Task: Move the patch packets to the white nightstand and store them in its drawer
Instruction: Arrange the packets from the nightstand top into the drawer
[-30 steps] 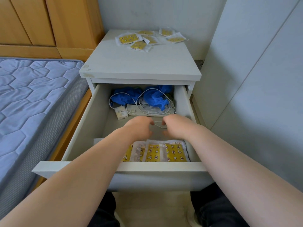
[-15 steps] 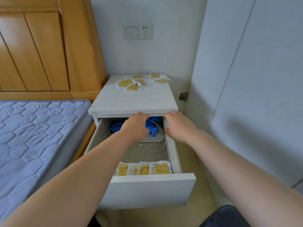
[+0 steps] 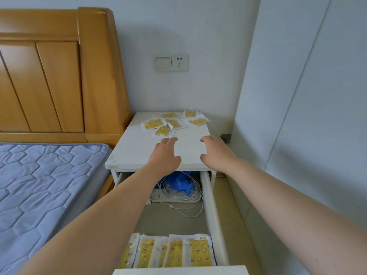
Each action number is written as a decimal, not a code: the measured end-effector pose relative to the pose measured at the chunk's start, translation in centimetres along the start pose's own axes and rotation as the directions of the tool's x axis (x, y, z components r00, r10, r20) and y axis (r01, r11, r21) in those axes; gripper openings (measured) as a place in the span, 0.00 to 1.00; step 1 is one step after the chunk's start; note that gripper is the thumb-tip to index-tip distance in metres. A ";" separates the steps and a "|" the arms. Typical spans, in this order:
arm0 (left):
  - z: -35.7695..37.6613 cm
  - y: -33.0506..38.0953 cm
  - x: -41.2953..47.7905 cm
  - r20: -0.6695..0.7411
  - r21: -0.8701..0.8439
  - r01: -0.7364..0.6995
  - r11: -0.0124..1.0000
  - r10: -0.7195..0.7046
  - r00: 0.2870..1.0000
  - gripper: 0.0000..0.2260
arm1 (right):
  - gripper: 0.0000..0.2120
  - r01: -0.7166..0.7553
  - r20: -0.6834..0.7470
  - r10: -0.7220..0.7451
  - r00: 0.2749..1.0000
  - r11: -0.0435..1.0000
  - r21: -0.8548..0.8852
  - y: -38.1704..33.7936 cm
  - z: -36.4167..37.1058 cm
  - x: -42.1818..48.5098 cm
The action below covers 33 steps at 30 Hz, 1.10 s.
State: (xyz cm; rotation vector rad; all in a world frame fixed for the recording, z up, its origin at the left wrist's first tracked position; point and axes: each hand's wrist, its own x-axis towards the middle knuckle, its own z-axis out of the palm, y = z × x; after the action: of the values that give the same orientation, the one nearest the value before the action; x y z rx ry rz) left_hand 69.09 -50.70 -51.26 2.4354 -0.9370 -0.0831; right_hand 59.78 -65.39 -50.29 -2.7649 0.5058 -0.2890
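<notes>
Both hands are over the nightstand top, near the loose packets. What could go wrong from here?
1. The yellow patch packets lie loose on the white nightstand top, one near its right edge; a sweeping grab by the left hand or right hand might knock it off.
2. Packets dropped far back in the open white drawer may tangle in the white cable.

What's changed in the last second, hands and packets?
Both hands left the drawer: the left hand and right hand rose and now reach over the nightstand top toward the loose packets at its back, holding nothing. Unchanged: the drawer stays open, the stored packets lie at its front, the loose ones untouched.
</notes>
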 end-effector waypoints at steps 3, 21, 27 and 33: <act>0.5 -1.6 4.5 -0.051 -0.053 0.038 0.998 -0.041 0.998 0.28 | 0.26 -0.028 -0.048 0.031 0.998 0.997 0.066 1.1 1.2 4.6; 5.0 -10.6 33.4 -0.137 0.441 0.103 0.892 -0.046 0.990 0.27 | 0.25 -0.198 -0.104 0.191 0.976 0.978 -0.061 8.8 7.4 34.5; 5.4 -11.0 37.1 -0.004 0.487 0.085 0.870 -0.095 0.996 0.32 | 0.27 -0.251 0.069 0.267 0.961 0.951 -0.181 10.2 9.7 38.1; 7.1 -12.8 37.8 0.071 0.519 0.078 0.851 -0.135 0.988 0.33 | 0.25 -0.187 0.073 0.211 0.975 0.950 -0.252 11.3 12.2 39.1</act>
State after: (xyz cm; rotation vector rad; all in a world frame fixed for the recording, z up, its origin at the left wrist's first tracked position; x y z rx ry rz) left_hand 103.89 -70.13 -58.96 3.0081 -0.9627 0.0035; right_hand 95.25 -86.74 -59.98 -2.9116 0.8390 -0.0436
